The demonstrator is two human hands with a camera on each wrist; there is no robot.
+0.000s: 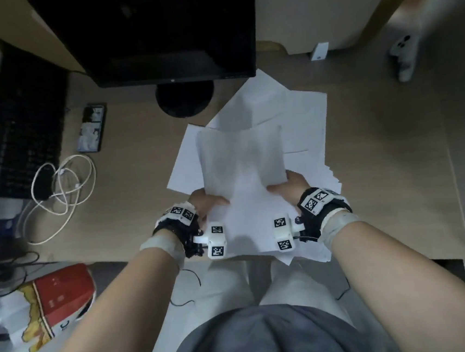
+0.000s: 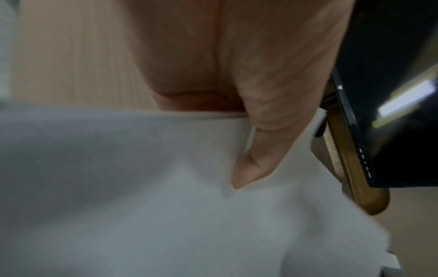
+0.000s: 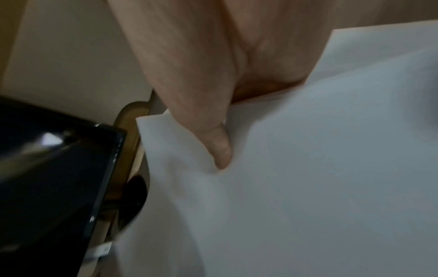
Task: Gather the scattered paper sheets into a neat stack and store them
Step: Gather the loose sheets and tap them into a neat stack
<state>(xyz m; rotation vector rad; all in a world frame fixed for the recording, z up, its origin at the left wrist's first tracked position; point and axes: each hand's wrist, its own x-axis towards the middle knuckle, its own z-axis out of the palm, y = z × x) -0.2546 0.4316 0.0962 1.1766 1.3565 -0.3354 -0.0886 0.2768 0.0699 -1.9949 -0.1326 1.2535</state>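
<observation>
Head view: a bowed white paper sheet (image 1: 241, 160) is pinched at its near edge by the left hand (image 1: 205, 204) and right hand (image 1: 291, 184), thumbs on top, probably for aligning, above scattered white sheets (image 1: 303, 123) before the black monitor (image 1: 160, 32)

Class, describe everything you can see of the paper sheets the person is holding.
The held paper sheets are plain white, blank and thin, bowed into soft folds between both hands. The left hand and right hand pinch the near edges, thumbs on top, as both wrist views confirm. The bundle is raised over more loose sheets fanned unevenly on the wooden desk, just in front of the monitor.
</observation>
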